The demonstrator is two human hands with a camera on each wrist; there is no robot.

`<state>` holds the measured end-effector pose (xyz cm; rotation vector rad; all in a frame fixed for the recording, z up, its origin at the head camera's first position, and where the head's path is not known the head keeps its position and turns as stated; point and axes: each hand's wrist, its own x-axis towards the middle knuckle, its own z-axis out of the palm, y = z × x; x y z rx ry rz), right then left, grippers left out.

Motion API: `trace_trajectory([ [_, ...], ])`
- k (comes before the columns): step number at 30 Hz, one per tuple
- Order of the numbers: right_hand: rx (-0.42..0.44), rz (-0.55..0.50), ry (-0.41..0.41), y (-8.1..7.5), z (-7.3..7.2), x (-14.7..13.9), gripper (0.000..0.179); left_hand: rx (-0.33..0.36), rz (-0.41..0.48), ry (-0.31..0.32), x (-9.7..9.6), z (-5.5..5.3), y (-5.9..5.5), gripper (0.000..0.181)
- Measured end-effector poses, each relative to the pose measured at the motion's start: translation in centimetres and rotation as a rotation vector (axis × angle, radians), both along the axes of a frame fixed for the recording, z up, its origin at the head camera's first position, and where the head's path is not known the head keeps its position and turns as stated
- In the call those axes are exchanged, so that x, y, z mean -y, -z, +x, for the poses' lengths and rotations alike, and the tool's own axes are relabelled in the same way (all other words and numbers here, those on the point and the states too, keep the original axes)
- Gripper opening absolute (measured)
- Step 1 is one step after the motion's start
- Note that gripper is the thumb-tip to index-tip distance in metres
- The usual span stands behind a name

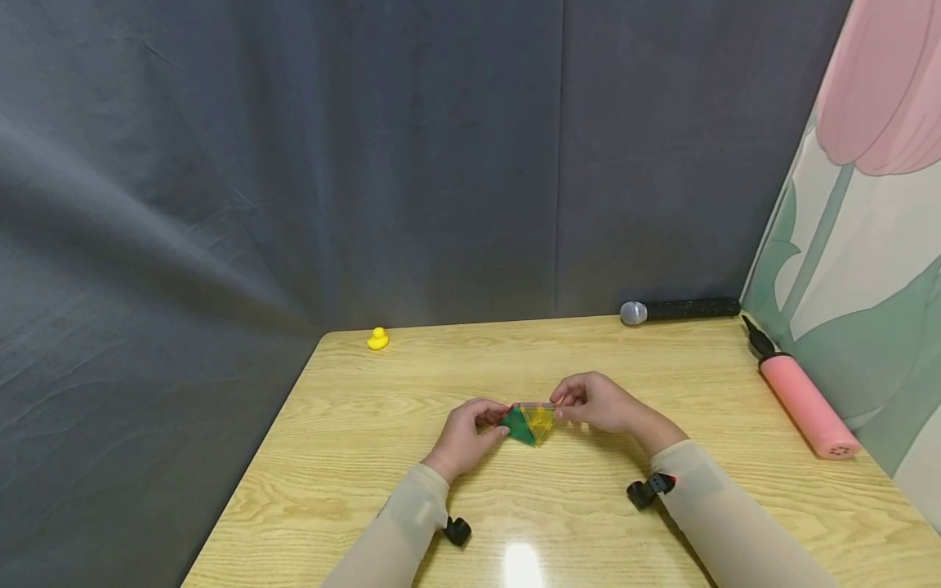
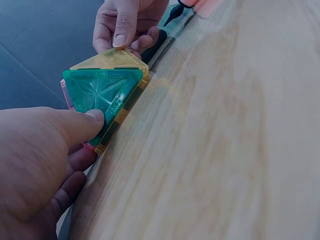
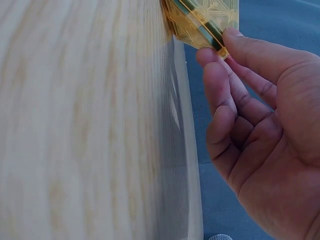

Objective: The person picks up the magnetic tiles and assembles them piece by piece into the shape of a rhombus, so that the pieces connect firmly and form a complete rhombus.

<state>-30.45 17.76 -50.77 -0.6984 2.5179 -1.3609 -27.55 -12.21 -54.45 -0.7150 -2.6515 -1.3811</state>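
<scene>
A small structure of translucent magnetic tiles sits between both hands near the middle of the table. Its green triangular tile [image 1: 519, 426] faces left, and a yellow triangular tile [image 1: 540, 419] joins it on the right. Some red or pink edge [image 2: 65, 94] shows behind the green piece in the left wrist view. The left hand [image 1: 469, 434] pinches the green side, thumb on the tile's face and fingers behind. From the right, the right hand [image 1: 599, 402] pinches a yellow corner between thumb and fingertips; its other fingers curl loosely in the right wrist view.
On the wooden table [image 1: 353, 490], a yellow rubber duck [image 1: 378, 339] stands at the back left. A black microphone [image 1: 684, 309] lies along the back right edge. A pink hand pump [image 1: 807, 404] rests by the right wall. Dark curtain hangs behind and at left.
</scene>
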Motion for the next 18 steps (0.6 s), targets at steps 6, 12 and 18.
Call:
trace_trajectory([
  [6,-0.005,-0.006,0.003,-0.16,0.13,0.02,0.009,0.000,0.014,-0.001,0.03,0.03,0.01,0.028],
  [12,-0.007,-0.017,0.000,-0.18,0.21,0.01,0.010,0.012,0.028,-0.004,0.00,-0.01,0.10,0.027],
  [18,-0.009,-0.021,-0.004,-0.16,0.12,-0.01,0.010,0.022,0.030,-0.004,-0.05,0.02,0.02,0.026],
])
